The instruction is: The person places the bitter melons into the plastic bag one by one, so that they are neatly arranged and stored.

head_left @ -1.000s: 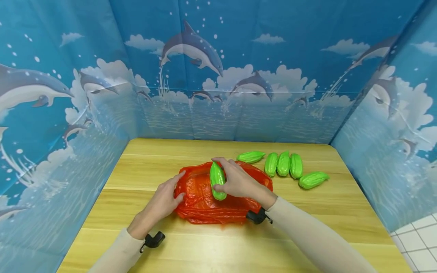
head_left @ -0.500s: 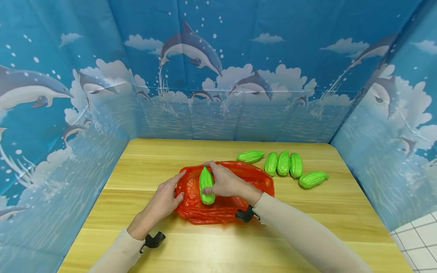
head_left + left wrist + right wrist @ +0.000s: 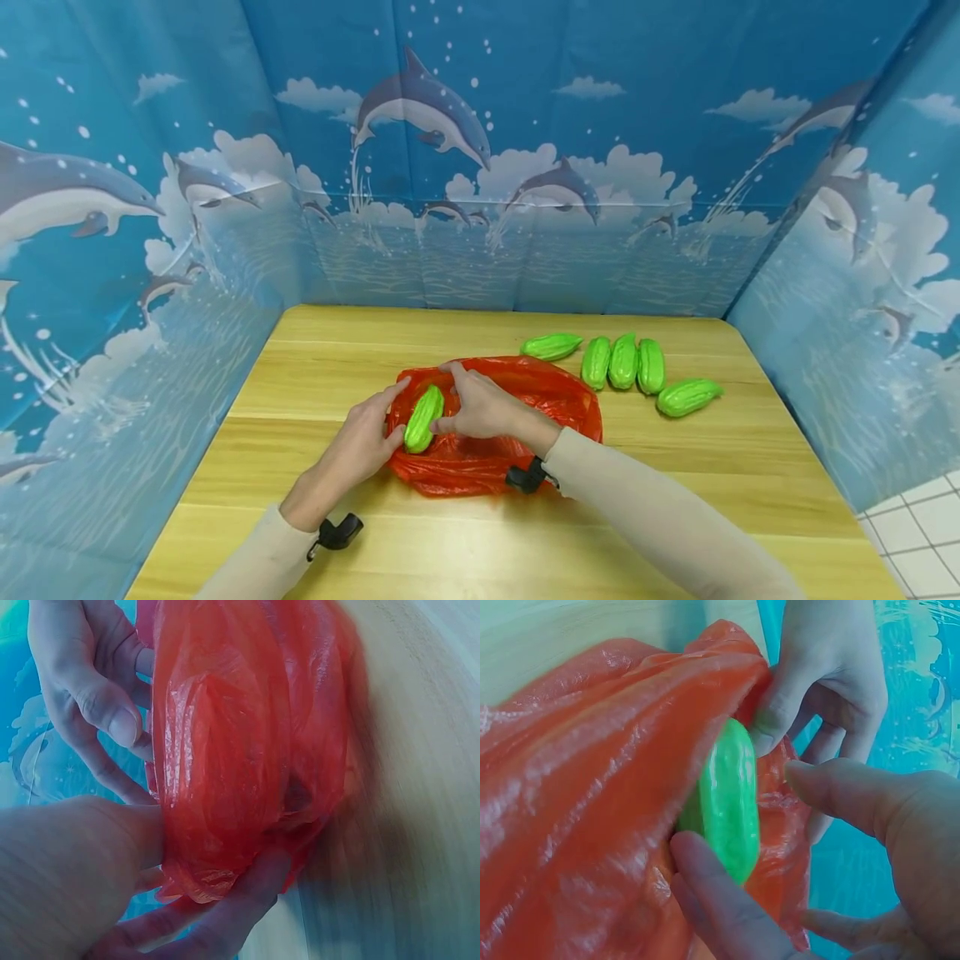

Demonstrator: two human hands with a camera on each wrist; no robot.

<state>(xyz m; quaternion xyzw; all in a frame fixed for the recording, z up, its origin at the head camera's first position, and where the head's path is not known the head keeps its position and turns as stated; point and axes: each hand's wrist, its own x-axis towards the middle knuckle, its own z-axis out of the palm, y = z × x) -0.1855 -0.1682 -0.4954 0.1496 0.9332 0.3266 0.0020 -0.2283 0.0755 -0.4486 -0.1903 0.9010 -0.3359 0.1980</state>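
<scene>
Bitter melon (image 3: 424,419) was released into red plastic bag (image 3: 465,481), so bagged, left edge pinched by left hand (image 3: 365,432), right hand (image 3: 483,406) spread.

A person wears plain cream long sleeves, the left sleeve (image 3: 255,554) and right sleeve (image 3: 660,512) matching, each reaching the wrist. A small, angular black left wrist camera (image 3: 342,532) and a similar black right wrist camera (image 3: 527,476) sit by the cuffs; the left hand (image 3: 362,437) and right hand (image 3: 487,408) are bare.
</scene>
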